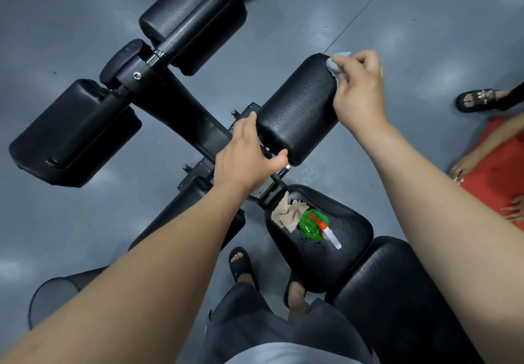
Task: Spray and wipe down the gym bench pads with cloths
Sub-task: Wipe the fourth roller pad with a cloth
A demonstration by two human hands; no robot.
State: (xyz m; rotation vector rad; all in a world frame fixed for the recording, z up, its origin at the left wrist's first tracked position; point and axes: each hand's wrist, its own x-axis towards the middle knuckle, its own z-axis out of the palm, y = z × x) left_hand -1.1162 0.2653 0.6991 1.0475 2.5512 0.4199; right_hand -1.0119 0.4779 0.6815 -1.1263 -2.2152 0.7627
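A gym bench is seen from above, over a grey floor (411, 37). A black roller pad (297, 108) lies at the centre, held at both ends. The left hand (246, 151) is clasped round its near end, with the fingers curled over the top and the thumb spread beneath. At the far end, a pale blue cloth (336, 63) is bunched in the curled fingers of the right hand (358, 86) and pressed against the pad's end face.

Nearer the viewer, a black seat pad (348, 250) is speckled with droplets. On it a crumpled beige cloth (287, 213) is laid just beside a green spray bottle (313, 225) (red trigger, white nozzle); whether the two touch cannot be told. A longer back pad (397, 293) adjoins the seat at lower right.

Two more roller pads (73, 134) are mounted on the frame to the upper left, well apart from the hands. A dark mesh bin (54, 293) is set on the floor at lower left. At the right edge, part of another person in a red garment (496, 165) is visible.
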